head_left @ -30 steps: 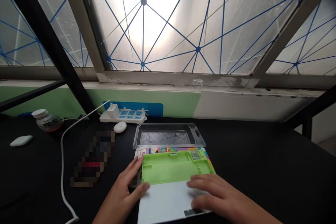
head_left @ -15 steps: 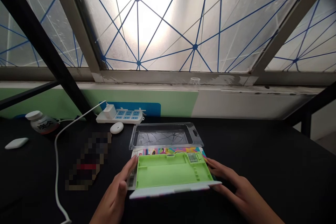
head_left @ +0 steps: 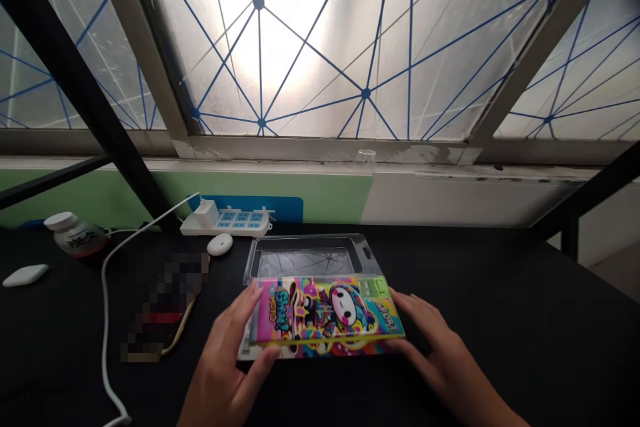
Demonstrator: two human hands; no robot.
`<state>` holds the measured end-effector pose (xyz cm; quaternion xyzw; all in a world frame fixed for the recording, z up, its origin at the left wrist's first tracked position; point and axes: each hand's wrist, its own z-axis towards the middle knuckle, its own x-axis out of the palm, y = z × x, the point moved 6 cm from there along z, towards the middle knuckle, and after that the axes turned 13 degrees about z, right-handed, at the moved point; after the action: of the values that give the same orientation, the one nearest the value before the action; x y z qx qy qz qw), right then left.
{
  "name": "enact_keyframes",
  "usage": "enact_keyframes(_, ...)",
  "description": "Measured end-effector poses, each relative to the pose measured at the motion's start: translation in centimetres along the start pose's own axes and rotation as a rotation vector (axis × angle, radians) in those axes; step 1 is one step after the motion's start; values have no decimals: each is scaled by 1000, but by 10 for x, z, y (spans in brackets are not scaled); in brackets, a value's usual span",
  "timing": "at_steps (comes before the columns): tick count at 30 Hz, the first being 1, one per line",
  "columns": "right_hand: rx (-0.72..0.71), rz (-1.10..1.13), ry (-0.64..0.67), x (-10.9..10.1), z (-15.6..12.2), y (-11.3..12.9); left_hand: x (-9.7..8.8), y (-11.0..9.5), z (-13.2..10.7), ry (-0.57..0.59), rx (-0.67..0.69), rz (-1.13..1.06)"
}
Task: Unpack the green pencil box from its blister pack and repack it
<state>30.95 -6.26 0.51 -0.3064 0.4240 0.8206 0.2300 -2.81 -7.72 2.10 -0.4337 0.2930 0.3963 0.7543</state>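
A flat pencil case with a bright cartoon lid [head_left: 325, 317] lies closed on the black table, low in the middle of the head view. My left hand [head_left: 230, 360] grips its left end, thumb on the near edge and fingers on the far corner. My right hand [head_left: 440, 350] holds its right end with fingers curved along the side. Under the case a printed card [head_left: 246, 345] shows at the left edge. Just behind stands a clear plastic blister tray [head_left: 310, 257], empty side up.
A white power strip [head_left: 227, 221] with a plugged charger sits at the back wall, its white cable [head_left: 107, 320] running toward me on the left. A small white oval case [head_left: 220, 244], a bottle [head_left: 75, 237], a flat white object [head_left: 25, 275] and a blurred-out object [head_left: 163, 310] lie left.
The white-backed lid, lying open toward me over the green inside, was swung up and shut; the colourful cover now faces up. Both hands shifted from the lid to the case's ends.
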Motion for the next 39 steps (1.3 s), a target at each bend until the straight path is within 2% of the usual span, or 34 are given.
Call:
enact_keyframes(1,5,15,-12,-4,9,0,-6,-6,11,-31,2,39)
enact_keyframes(4,53,55,-32,-9,46,-5,-10,-16,51,-2,-30,111)
enact_keyframes(7,60,46,-40,1,80,-18,2,-14,83,11,4,154)
enact_keyframes(10,18,20,-6,22,95,-30,25,4,93,25,-21,211)
enact_keyframes(13,-23,-12,58,41,93,-36,52,24,86,175,-73,293)
enact_keyframes(16,-56,-128,108,46,85,-31,62,30,78,262,-79,368)
enact_keyframes(18,-106,-201,101,43,81,-19,58,24,78,244,-52,418)
enact_keyframes(21,-234,-203,98,39,75,10,51,6,83,187,30,460)
enact_keyframes(23,-308,-143,180,45,69,32,50,-7,87,160,96,447)
enact_keyframes(25,-327,-73,333,59,63,49,56,-16,92,171,137,416)
enact_keyframes(29,-207,25,610,83,52,60,76,-15,103,273,111,420)
enact_keyframes(33,-29,64,735,85,46,46,85,-2,110,381,58,455)
enact_keyframes(36,56,65,703,75,47,35,82,8,110,403,55,465)
enact_keyframes(39,104,-8,545,64,55,27,79,18,107,392,64,479)
